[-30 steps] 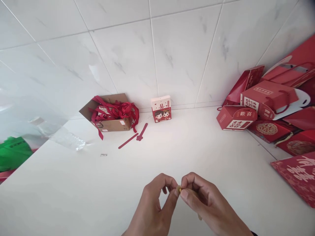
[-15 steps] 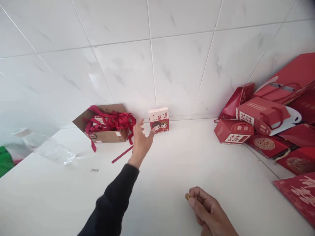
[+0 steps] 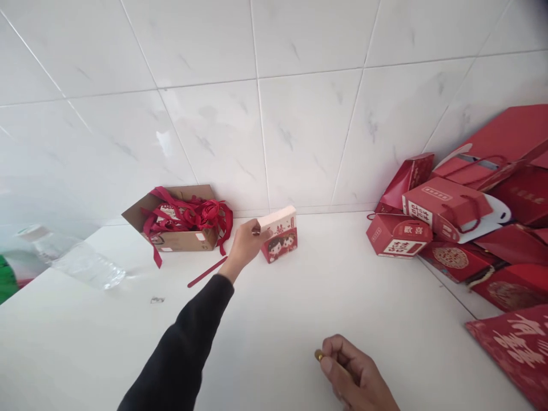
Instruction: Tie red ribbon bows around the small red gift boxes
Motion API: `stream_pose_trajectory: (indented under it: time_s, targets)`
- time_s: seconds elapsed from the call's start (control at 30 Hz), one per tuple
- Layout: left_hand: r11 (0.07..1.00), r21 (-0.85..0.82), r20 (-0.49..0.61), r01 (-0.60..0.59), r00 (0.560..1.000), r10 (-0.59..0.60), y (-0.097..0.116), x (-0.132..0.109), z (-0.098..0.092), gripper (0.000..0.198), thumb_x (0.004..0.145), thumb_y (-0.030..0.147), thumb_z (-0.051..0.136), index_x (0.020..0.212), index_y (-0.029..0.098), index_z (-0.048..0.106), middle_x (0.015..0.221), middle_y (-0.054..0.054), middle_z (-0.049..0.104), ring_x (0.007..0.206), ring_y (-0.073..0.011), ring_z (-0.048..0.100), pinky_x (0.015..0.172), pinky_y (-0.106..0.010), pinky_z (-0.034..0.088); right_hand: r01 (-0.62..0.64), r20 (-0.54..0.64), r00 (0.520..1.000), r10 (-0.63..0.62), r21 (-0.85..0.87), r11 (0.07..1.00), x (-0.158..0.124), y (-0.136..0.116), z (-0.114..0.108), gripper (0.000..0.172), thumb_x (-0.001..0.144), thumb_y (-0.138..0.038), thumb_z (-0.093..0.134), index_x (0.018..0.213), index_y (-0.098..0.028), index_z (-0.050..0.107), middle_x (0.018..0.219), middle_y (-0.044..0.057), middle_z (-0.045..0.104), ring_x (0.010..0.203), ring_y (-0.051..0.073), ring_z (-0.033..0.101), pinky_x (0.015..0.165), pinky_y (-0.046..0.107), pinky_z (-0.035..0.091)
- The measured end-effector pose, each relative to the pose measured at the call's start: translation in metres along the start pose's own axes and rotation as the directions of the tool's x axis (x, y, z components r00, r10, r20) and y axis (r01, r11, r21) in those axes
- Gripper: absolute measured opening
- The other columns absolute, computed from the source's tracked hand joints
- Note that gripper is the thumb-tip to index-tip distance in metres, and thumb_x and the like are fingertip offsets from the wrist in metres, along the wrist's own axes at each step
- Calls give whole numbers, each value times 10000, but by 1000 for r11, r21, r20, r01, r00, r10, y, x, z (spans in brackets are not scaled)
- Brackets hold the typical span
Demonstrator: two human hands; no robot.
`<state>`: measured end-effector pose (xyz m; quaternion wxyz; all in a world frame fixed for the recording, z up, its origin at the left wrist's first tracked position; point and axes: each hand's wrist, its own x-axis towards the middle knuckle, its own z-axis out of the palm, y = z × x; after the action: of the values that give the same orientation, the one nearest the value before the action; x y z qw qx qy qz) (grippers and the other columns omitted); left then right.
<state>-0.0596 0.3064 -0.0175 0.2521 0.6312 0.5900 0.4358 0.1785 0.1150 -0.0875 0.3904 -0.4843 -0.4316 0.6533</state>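
Grasping the red-and-white box (image 3: 281, 238) by its left side near the wall (image 3: 308, 131), the left hand (image 3: 247, 244) is well beyond the right hand (image 3: 353, 368), which pinches a small gold-coloured piece (image 3: 318, 354) over the worktop (image 3: 261, 342).

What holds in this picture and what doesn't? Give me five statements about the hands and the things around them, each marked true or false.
1. The left hand grips the small printed box. True.
2. The right hand is empty. False: the right hand pinches a small gold-coloured object.
3. Red ribbons hang over the edge of the cardboard box. True.
4. The cardboard box is closed. False: it is open.
5. A thin red strip lies on the table. True.
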Motion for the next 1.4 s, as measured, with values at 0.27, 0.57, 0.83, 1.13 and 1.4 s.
stream_pose_trajectory:
  time_s: [0.27,0.57,0.83,1.13,1.4]
  targets:
    - [963,-35,112,-268,956,270,48,-213,-5,398,953,137,599,1315,296,556,1131,-34,696,944,-135,693,804,-256,592,572,79,774,-628,-513,640,-75,-53,-14,44,979,-234,600,957,-272,596,1219,59,654,933,161,684,700,205,571]
    - [985,-145,237,-94,963,127,85,-310,-7,219,948,135,634,1113,278,654,1048,-17,670,920,-125,685,774,-220,577,569,309,785,-537,-703,427,-135,-61,-19,113,997,-149,561,1056,-245,547,1246,70,653,1160,168,659,958,221,537]
    - [982,-188,189,5,981,31,87,-305,0,125,989,170,574,1025,264,649,914,21,670,770,-92,631,674,-189,518,626,369,744,-558,-677,387,-132,-64,-8,128,987,-108,592,1031,-228,595,949,24,643,914,130,675,808,198,554]
    - [965,-171,126,-201,966,223,88,-313,3,207,934,100,643,1110,208,651,943,-19,689,792,-103,654,670,-198,555,498,255,845,-470,-698,515,-140,-65,-3,89,979,-198,625,1019,-276,636,909,32,712,712,159,686,575,222,568]
    - [787,112,-18,-607,791,612,95,-331,1,220,879,-46,602,1062,45,682,921,-110,691,959,-197,632,807,-332,572,332,86,926,-367,-645,688,-167,-79,-9,54,920,-304,706,879,-281,680,799,-10,695,559,109,596,490,169,503]
